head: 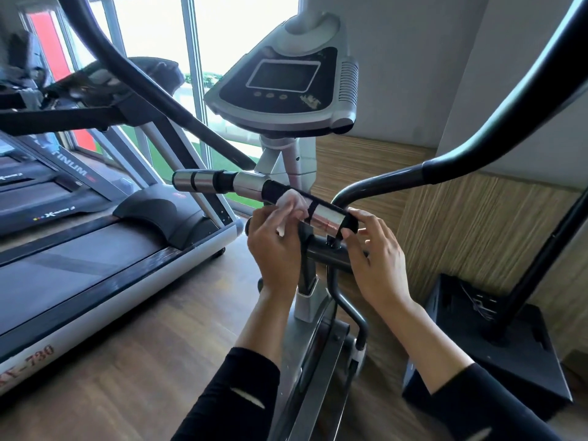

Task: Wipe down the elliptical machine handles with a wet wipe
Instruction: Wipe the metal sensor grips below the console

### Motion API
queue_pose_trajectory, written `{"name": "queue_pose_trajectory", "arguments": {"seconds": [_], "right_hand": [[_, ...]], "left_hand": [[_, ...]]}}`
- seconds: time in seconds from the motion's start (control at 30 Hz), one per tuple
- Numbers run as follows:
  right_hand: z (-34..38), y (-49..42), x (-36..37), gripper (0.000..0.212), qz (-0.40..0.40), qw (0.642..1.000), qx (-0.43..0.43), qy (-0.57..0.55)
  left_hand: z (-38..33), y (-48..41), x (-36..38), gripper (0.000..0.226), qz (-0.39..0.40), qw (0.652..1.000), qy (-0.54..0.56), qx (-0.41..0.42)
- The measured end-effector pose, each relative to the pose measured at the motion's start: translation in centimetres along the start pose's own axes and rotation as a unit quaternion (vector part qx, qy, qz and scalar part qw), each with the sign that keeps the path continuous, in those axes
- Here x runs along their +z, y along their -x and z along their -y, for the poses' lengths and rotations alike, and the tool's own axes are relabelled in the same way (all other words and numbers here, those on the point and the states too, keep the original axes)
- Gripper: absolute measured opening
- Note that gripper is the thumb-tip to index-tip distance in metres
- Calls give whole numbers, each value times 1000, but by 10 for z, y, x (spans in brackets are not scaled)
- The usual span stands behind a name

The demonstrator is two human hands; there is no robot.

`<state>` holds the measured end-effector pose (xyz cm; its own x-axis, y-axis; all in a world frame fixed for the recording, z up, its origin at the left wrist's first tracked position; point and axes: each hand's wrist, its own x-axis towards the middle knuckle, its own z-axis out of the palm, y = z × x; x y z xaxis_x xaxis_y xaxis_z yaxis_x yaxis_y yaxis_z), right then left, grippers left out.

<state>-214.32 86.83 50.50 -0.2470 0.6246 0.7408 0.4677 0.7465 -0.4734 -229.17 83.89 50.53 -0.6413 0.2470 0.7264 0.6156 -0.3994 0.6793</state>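
Fingers (266, 218) of the left hand (274, 245) pinch a crumpled white wet wipe (291, 201) onto the short chrome-and-black handle (327, 215), whose axis runs rightward from them toward the right hand (380, 261) pinching its end.

left sleeve (222, 409): black, snug, ends mid-forearm, pale oval slit (247, 397) on top | right sleeve (490, 409): black, snug, ends mid-forearm, pale slit (577, 433) at near edge | left hand (275, 246): bare | right hand (378, 265): bare
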Motion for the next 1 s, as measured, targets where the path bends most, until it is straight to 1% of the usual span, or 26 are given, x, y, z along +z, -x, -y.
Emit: {"name": "queue_pose_trajectory", "arguments": {"seconds": [0.1, 0.23, 0.37, 0.53, 0.67, 0.73, 0.83, 0.9, 0.93, 1.0], "right_hand": [[-2, 0, 0, 33, 0, 1000, -1, 9], [0, 0, -1, 35, 6, 1000, 3, 14], [-1, 3, -1, 35, 14, 1000, 16, 14], [-2, 2, -1, 34, 14, 1000, 10, 14], [-2, 1, -3, 33, 18, 1000, 11, 18], [-1, 1, -3, 33, 14, 1000, 12, 14], [-1, 1, -2, 33, 5, 1000, 16, 3], [0, 3, -1, 34, 0, 1000, 19, -1], [0, 3, -2, 34, -3, 1000, 19, -3], [2, 4, -3, 36, -10, 1000, 23, -11]], "left_hand": [[0, -4, 0, 22, -19, 999, 18, -29], [-9, 8, 1, 19, 3, 997, 57, -46], [-5, -1, -1, 16, -35, 992, 83, -91], [-3, 11, 1, 17, 10, 992, 98, -74], [0, 5, 0, 14, -23, 988, 117, -95], [-2, 7, 0, 17, -9, 994, 93, -62], [-9, 9, -1, 25, 24, 999, 14, 38], [-12, -2, 1, 22, 52, 991, -45, 112], [-12, -9, 2, 20, 79, 985, -70, 139], [-14, -20, 6, 19, 159, 966, -103, 177]]}}
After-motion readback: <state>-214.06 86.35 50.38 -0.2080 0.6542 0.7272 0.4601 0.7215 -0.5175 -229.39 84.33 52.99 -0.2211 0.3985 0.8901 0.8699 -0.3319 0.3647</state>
